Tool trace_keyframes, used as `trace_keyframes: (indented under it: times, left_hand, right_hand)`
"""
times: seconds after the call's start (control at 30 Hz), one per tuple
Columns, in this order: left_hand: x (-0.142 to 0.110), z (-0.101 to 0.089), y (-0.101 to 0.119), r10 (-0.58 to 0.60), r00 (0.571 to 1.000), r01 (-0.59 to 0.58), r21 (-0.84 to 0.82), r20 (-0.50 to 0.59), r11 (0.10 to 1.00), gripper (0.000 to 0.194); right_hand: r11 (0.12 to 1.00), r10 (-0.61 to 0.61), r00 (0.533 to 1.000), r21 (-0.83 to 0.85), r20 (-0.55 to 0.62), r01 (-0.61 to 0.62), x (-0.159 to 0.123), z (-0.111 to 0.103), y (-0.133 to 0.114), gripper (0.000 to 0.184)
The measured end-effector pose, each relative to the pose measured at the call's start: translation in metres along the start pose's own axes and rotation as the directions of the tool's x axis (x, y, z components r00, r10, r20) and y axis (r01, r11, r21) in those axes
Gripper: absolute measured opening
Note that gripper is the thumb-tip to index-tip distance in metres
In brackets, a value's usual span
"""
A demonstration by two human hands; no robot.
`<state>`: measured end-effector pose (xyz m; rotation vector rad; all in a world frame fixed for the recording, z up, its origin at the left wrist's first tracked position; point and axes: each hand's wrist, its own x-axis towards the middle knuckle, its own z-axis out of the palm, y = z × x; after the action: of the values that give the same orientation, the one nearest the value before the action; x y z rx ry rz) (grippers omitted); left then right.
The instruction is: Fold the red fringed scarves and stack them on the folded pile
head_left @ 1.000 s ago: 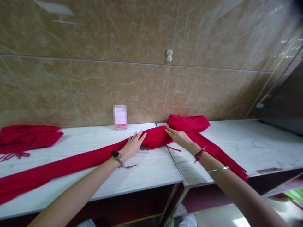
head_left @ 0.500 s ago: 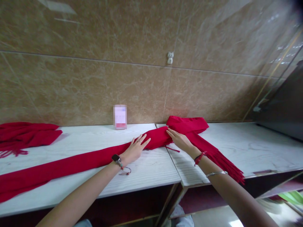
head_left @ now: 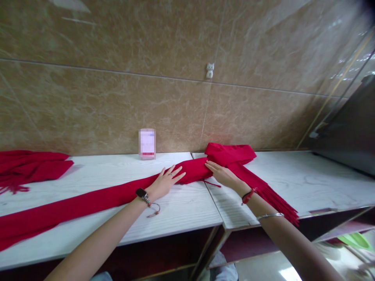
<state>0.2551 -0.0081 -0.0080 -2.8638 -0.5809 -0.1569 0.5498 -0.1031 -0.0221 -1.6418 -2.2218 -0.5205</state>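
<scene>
A long red scarf [head_left: 96, 199] stretches as a folded strip from the left edge to the middle of the white wood-grain top. My left hand [head_left: 165, 181] lies flat on it with fingers spread. At the strip's right end my right hand [head_left: 221, 172] rests, its fingers extended and touching the folded edge; the thumb is hard to make out. Just beyond that hand is more red fabric [head_left: 234, 153], folded over, with a fringed end [head_left: 281, 203] hanging toward the front edge. Whether it is the same scarf I cannot tell.
Another red fringed scarf [head_left: 32, 168] lies bunched at the far left. A phone-like upright object [head_left: 147, 144], blurred, leans at the tiled wall [head_left: 117, 109]. A small white cat-shaped hook [head_left: 210, 70] is on the wall. Open shelves [head_left: 164, 253] lie below the top.
The view has shifted slightly. Both hands stay nearly where they were on the red scarf, and the fabric looks the same.
</scene>
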Motion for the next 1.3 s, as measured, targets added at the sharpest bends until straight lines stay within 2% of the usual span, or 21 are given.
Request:
trace_keyframes:
  times: [0.1, 0.23, 0.37, 0.43, 0.5, 0.6, 0.7, 0.83, 1.0, 1.13, 1.23, 1.3]
  left_hand:
    - [0.002, -0.007, -0.004, 0.028, 1.0, -0.027, 0.033, -0.012, 0.999, 0.087]
    - [0.003, -0.012, -0.011, 0.047, 0.998, -0.045, -0.032, 0.037, 0.998, 0.084]
    - [0.011, -0.02, -0.014, 0.068, 0.993, -0.044, -0.23, 0.097, 0.972, 0.063]
    - [0.021, -0.026, -0.011, 0.067, 0.997, -0.052, -0.298, 0.04, 0.953, 0.046]
    - [0.036, -0.029, -0.006, 0.037, 0.997, -0.058, -0.32, -0.07, 0.946, 0.038]
    - [0.059, -0.021, 0.0, 0.021, 0.988, -0.066, -0.292, -0.154, 0.954, 0.041]
    - [0.072, 0.001, 0.0, 0.048, 0.993, -0.076, -0.268, -0.107, 0.96, 0.044]
    - [0.065, 0.025, -0.009, 0.035, 0.996, -0.06, -0.331, -0.082, 0.942, 0.046]
    - [0.052, 0.029, -0.014, -0.004, 0.999, -0.01, -0.368, -0.039, 0.93, 0.048]
    - [0.05, 0.024, -0.008, -0.036, 0.995, 0.005, -0.329, -0.089, 0.944, 0.047]
    - [0.047, 0.02, -0.004, -0.053, 0.99, 0.012, -0.291, -0.131, 0.957, 0.046]
    - [0.045, 0.017, -0.004, -0.055, 0.986, 0.009, -0.277, -0.158, 0.961, 0.045]
  right_hand:
    - [0.997, -0.018, 0.998, 0.073, -0.055, 0.022, 0.016, -0.009, -0.003, 0.052]
    - [0.992, 0.061, 0.995, 0.117, -0.075, -0.052, 0.048, -0.017, -0.015, 0.043]
    - [0.994, 0.105, 0.991, 0.015, 0.08, -0.107, 0.067, -0.003, -0.029, 0.043]
    - [0.995, 0.092, 0.982, -0.048, 0.166, -0.085, 0.069, 0.009, -0.031, 0.04]
    - [0.994, 0.056, 0.976, -0.107, 0.212, -0.034, 0.066, 0.019, -0.029, 0.036]
    - [0.984, -0.005, 0.976, -0.17, 0.219, 0.043, 0.061, 0.027, -0.025, 0.033]
    - [0.98, -0.041, 0.98, -0.182, 0.196, 0.078, 0.057, 0.031, -0.02, 0.034]
    - [0.996, 0.002, 0.991, -0.089, 0.136, 0.01, 0.051, 0.04, -0.014, 0.037]
    - [0.993, 0.079, 0.99, 0.081, 0.114, -0.088, 0.048, 0.046, -0.01, 0.042]
    - [0.959, 0.157, 0.975, 0.213, 0.156, -0.189, 0.053, 0.034, -0.012, 0.045]
    - [0.903, 0.244, 0.96, 0.329, 0.138, -0.277, 0.062, 0.008, -0.013, 0.049]
    - [0.875, 0.275, 0.958, 0.391, 0.085, -0.286, 0.068, -0.013, -0.013, 0.051]
